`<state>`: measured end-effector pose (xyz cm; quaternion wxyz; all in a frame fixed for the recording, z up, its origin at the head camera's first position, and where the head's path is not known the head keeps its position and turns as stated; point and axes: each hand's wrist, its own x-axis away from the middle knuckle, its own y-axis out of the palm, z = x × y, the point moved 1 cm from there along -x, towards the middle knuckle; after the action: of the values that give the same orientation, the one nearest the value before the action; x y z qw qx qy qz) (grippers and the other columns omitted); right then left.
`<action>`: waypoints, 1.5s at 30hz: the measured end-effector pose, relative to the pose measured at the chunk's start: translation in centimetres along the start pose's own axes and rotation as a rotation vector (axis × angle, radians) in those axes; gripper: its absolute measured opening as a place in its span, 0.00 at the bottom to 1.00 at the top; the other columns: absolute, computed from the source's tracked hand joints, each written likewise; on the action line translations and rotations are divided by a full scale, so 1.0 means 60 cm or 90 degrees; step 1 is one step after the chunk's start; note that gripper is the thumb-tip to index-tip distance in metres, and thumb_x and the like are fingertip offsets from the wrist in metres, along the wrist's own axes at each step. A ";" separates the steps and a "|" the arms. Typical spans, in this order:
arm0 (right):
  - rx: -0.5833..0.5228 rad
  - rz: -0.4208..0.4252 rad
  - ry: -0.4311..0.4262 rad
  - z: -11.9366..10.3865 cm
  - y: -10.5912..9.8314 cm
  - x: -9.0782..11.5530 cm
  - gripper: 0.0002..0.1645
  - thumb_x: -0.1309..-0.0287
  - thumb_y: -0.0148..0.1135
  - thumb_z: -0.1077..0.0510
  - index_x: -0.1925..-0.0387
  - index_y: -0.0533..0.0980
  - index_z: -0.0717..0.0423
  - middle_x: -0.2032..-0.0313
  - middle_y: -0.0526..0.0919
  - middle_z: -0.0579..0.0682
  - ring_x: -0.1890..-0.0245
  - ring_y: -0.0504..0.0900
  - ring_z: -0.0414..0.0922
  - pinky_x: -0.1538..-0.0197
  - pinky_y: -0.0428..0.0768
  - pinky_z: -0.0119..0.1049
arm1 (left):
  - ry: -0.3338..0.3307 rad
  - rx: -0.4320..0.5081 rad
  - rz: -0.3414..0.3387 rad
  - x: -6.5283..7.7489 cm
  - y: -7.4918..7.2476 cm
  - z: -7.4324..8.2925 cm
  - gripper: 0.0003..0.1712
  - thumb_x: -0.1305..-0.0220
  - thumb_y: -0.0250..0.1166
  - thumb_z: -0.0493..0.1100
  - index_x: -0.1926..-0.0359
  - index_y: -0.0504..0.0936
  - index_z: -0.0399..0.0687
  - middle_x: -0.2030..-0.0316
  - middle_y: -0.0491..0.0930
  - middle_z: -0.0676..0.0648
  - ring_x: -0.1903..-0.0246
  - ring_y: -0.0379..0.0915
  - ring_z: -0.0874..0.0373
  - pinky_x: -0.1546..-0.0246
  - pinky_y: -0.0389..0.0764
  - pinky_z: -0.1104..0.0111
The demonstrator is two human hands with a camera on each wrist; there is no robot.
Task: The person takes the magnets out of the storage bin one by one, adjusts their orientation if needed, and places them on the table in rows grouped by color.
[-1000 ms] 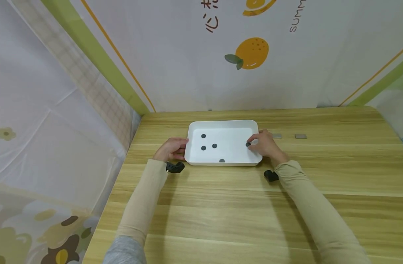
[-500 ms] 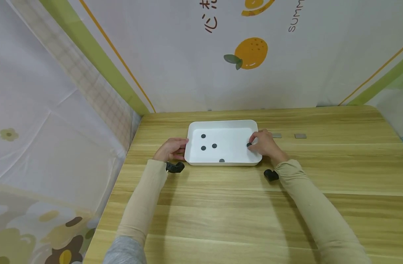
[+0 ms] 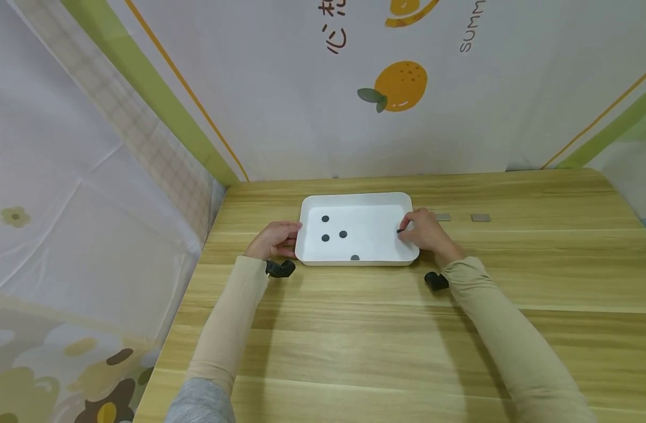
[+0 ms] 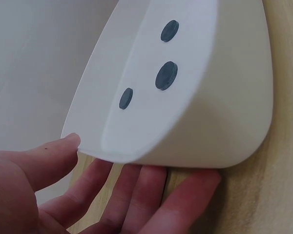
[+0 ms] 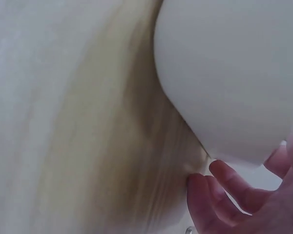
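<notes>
A shallow white tray (image 3: 373, 217) stands on the wooden table with several dark, round, flat discs (image 3: 343, 234) in it. My left hand (image 3: 272, 239) holds the tray's left end; in the left wrist view the thumb (image 4: 71, 142) lies at the rim and the other fingers are against the outer wall. Over the tray's right end, my right hand (image 3: 427, 231) pinches another dark disc (image 3: 400, 231) between thumb and index finger, seen nearly edge-on. In the right wrist view the tray's outer wall (image 5: 229, 78) hides that disc, while other fingers (image 5: 200, 195) stay outside the tray.
Two small grey rectangular plates lie right of the tray: one (image 3: 443, 217) beside the right hand, the other (image 3: 480, 218) farther right. A printed cloth (image 3: 302, 117) hangs behind the table (image 3: 355, 341). One disc (image 3: 355, 258) sits by the tray's near wall.
The disc in the right hand has tilted from showing its round face to nearly edge-on. The left hand, the tray and the other discs stay put.
</notes>
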<state>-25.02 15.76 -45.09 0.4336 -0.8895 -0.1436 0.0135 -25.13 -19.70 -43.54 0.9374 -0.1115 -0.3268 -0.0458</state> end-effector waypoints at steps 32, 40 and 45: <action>-0.170 0.161 -0.026 0.009 -0.055 0.029 0.13 0.38 0.63 0.54 0.60 0.77 0.61 0.61 0.82 0.57 0.61 0.78 0.46 0.61 0.73 0.33 | 0.003 0.008 -0.007 0.005 0.000 -0.003 0.23 0.28 0.56 0.48 0.40 0.72 0.39 0.68 0.81 0.51 0.70 0.80 0.61 0.73 0.84 0.65; -0.220 0.171 -0.039 0.020 -0.064 0.034 0.14 0.37 0.62 0.54 0.57 0.76 0.61 0.61 0.82 0.55 0.65 0.76 0.40 0.65 0.73 0.28 | -0.003 0.011 0.002 0.004 0.002 -0.001 0.23 0.28 0.56 0.48 0.38 0.72 0.40 0.59 0.81 0.47 0.66 0.80 0.60 0.71 0.85 0.65; -0.237 0.180 -0.055 0.027 -0.068 0.036 0.14 0.38 0.62 0.56 0.56 0.76 0.62 0.64 0.82 0.50 0.68 0.76 0.36 0.66 0.74 0.26 | 0.002 0.008 -0.004 0.006 0.002 0.000 0.24 0.28 0.55 0.48 0.38 0.71 0.39 0.57 0.81 0.46 0.64 0.80 0.59 0.70 0.85 0.65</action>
<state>-24.19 19.94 -42.73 0.2491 -0.9641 -0.0363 0.0850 -24.85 -19.56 -43.33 0.9383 -0.1048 -0.3260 -0.0472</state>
